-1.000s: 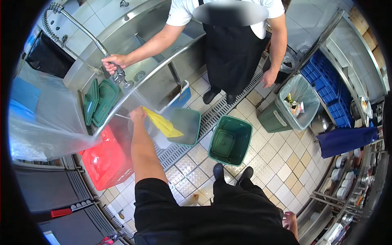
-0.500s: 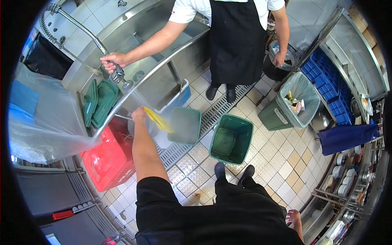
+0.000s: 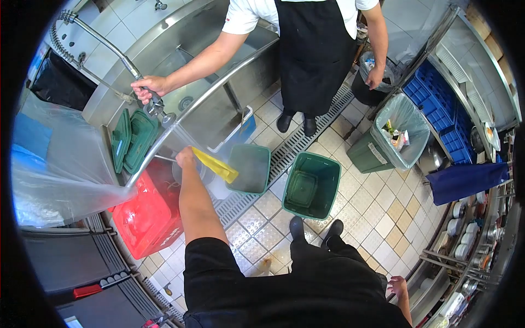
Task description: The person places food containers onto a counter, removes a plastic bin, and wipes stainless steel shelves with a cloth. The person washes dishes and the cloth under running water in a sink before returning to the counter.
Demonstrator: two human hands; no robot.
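My left hand [image 3: 186,157] is closed on a long, flat yellow thing [image 3: 216,165]; I cannot make out whether it is a cloth or a brush head. It stretches right towards a green bin [image 3: 250,169] blurred by mist. A thin pale rod [image 3: 164,158] shows left of my hand. Above, a co-worker's hand [image 3: 149,90] grips a spray faucet [image 3: 158,109] with water coming from its head. Before my feet stands another green bin [image 3: 311,186], seen from above. My right hand [image 3: 398,287] hangs at lower right beside the shelving, fingers apart, holding nothing visible.
A steel sink [image 3: 219,90] runs along the back, with green lids [image 3: 139,139] at its left end. Below is a red container [image 3: 147,216]. A floor drain grate [image 3: 284,150] crosses the tiles. A lined green trash bin [image 3: 369,150] stands right, near blue crates [image 3: 432,101].
The yellow thing has swung slightly, its far end now clear of the spray. My left hand is a little lower, and the co-worker's spray head has shifted slightly.
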